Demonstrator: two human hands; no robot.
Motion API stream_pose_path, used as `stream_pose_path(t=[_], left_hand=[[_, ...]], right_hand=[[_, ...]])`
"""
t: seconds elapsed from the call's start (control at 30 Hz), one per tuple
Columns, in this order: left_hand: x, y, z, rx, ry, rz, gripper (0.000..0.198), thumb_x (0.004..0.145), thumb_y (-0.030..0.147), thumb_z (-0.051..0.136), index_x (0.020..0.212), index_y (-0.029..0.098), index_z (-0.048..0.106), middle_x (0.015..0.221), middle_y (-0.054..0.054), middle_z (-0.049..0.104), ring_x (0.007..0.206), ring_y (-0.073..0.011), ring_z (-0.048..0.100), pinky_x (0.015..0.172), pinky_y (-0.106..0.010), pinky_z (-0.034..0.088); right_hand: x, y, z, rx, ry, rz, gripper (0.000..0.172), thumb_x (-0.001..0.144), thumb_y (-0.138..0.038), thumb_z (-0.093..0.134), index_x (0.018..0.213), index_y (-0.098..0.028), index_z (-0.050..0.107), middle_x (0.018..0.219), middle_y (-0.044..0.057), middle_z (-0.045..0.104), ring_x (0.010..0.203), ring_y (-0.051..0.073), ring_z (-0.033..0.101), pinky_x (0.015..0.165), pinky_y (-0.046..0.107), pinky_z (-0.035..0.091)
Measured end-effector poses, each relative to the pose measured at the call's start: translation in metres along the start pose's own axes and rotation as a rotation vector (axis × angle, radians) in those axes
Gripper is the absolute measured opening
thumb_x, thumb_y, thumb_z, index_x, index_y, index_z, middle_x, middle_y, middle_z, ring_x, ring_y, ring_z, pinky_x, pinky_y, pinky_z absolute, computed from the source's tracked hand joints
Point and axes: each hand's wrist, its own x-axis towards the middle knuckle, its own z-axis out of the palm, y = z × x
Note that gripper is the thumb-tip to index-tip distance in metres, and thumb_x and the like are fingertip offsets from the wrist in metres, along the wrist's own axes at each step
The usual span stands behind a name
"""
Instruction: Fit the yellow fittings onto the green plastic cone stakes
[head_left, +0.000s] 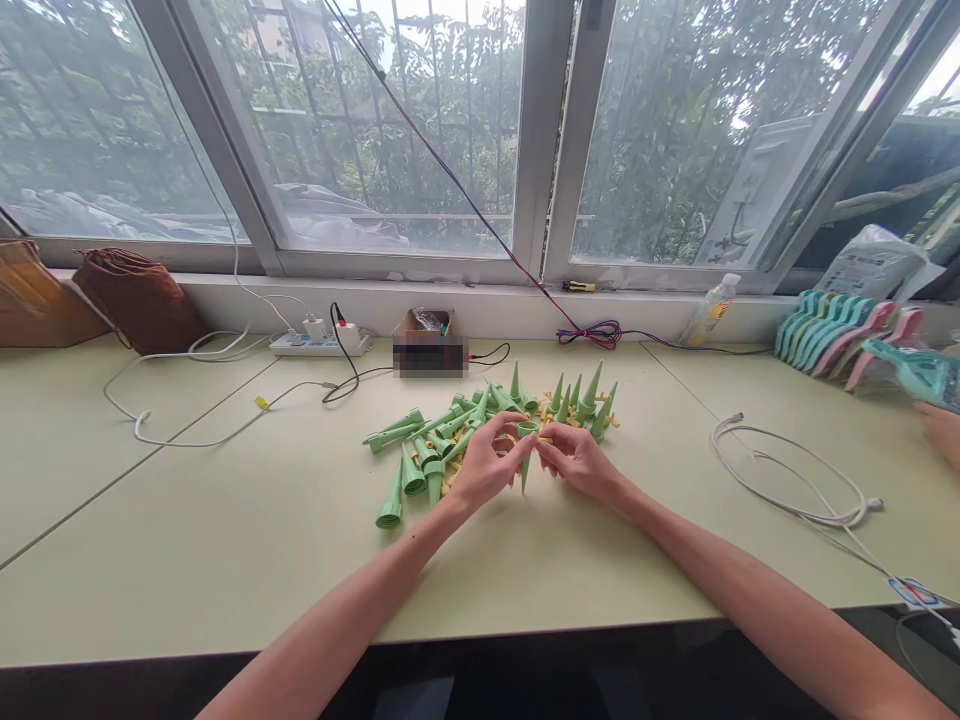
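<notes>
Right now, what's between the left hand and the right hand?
Head view: a green cone, wide end up and tip down, in the left hand, plus a small yellow piece at the right hand.

The green cones look to me like smooth plastic with a soft sheen; the yellow pieces seem plastic too. The bench is smooth, faintly glossy. The brown bag looks like wrinkled matt cloth, the bottle shiny clear plastic.

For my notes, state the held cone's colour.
The cone is light green, clearest in the head view.
</notes>
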Motion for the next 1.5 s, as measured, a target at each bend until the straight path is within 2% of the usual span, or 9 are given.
stream_pose_path(t=[1.17,1.5], left_hand=[[0.0003,0.0027,-0.0007,-0.007,0.027,-0.024,0.037,0.084,0.049,0.067,0.101,0.018,0.055,0.072,0.003,0.057,0.045,-0.0081,0.052,0.037,-0.02,0.042],[0.0008,0.0009,-0.0015,0.018,0.006,-0.025,0.035,0.085,0.048,0.065,0.102,0.019,0.055,0.073,0.002,0.057,0.047,-0.0087,0.052,0.037,-0.019,0.042]], right_hand=[[-0.0008,-0.0012,0.0009,-0.057,-0.018,-0.012,0.037,0.094,-0.053,0.055,0.084,-0.018,0.061,0.068,0.0,0.057,0.054,0.012,0.054,0.052,0.026,0.047],[-0.0008,0.0004,0.0007,-0.094,-0.022,-0.029,0.035,0.095,-0.05,0.055,0.091,-0.017,0.066,0.069,0.0,0.059,0.054,0.012,0.053,0.054,0.027,0.047]])
